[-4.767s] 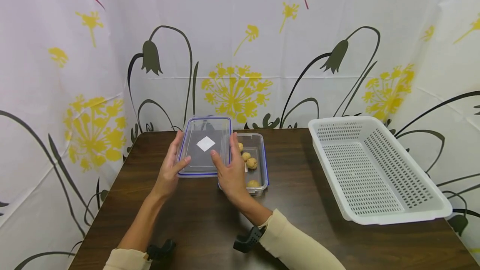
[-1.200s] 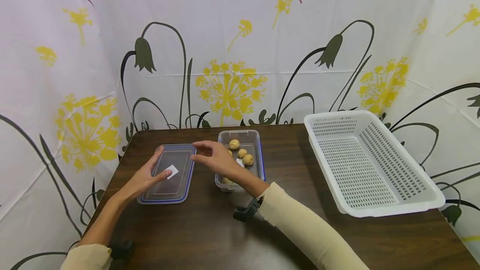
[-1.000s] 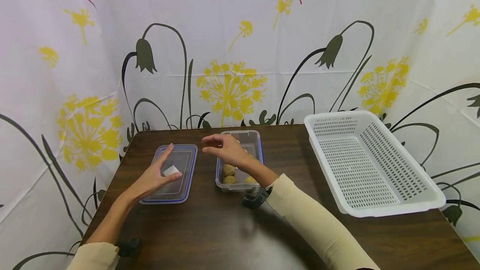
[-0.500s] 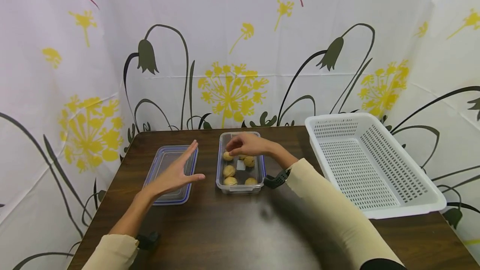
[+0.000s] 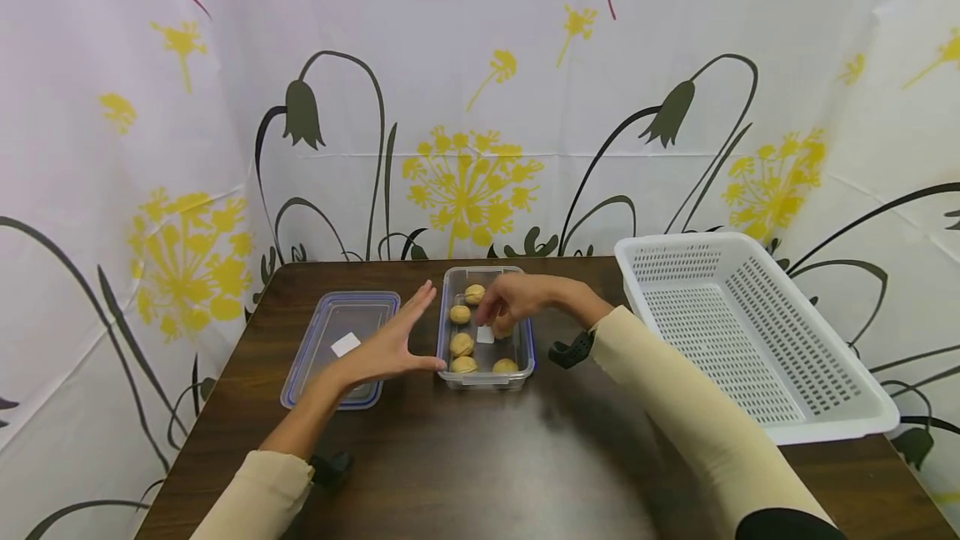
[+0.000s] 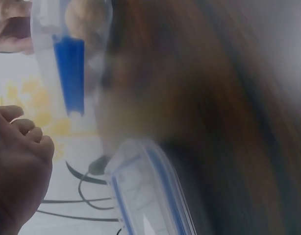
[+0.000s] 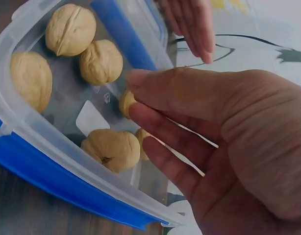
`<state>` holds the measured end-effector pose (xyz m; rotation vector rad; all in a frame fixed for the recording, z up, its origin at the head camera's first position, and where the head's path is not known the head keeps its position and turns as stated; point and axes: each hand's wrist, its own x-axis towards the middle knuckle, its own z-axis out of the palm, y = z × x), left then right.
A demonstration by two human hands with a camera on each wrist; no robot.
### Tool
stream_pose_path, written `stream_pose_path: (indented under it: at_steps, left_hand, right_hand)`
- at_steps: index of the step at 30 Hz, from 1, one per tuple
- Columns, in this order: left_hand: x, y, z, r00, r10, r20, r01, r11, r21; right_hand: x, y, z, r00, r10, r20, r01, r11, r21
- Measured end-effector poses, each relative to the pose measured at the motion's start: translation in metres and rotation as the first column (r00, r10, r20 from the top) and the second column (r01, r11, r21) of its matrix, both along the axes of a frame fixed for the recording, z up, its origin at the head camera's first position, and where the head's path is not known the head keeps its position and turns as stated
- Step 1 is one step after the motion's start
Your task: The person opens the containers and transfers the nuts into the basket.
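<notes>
- We see the left hand (image 5: 386,348) spread, thumb apart from the fingers, its tip just beside the clear container's (image 5: 486,377) near left corner; whether it touches, we cannot tell.
- We find the right hand (image 5: 517,298) over the container, fingers loosely bent, thumb and fingertips parted near a walnut (image 7: 127,104); contact we cannot make out.
- We see more walnuts (image 5: 461,345) inside the container, around a white label (image 5: 486,334).
- Left of it, we see a blue-edged lid (image 5: 360,315) on the dark table (image 5: 465,457).
- Rightward, we see a white basket (image 5: 690,323).
</notes>
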<state>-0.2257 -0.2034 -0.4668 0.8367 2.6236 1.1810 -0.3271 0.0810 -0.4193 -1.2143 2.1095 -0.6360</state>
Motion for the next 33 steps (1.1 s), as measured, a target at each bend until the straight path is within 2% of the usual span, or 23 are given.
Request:
stream_pose_path:
  at_steps: [5, 9, 14, 22, 33]
  left_hand:
    - [-0.003, 0.007, 0.001, 0.999, -0.040, 0.008, 0.041, 0.999, -0.020]
    - [-0.006, 0.011, -0.001, 0.997, -0.073, 0.025, 0.074, 0.997, -0.039]
    - [-0.010, 0.011, -0.009, 0.995, -0.102, 0.018, 0.104, 0.991, -0.081]
    - [-0.014, 0.011, -0.007, 0.992, -0.123, -0.005, 0.122, 0.987, -0.104]
    - [-0.012, 0.009, -0.010, 0.992, -0.124, 0.010, 0.124, 0.982, -0.146]
  right_hand:
    - [0.002, -0.007, 0.000, 0.995, 0.088, 0.040, -0.092, 0.990, 0.110]
    - [0.005, -0.010, -0.004, 0.992, 0.109, 0.071, -0.121, 0.972, 0.200]
    - [0.009, -0.012, -0.006, 0.992, 0.110, 0.064, -0.123, 0.951, 0.282]
    - [0.015, -0.019, -0.004, 0.989, 0.143, 0.035, -0.146, 0.925, 0.350]
    - [0.022, -0.020, -0.013, 0.988, 0.154, 0.004, -0.144, 0.915, 0.376]
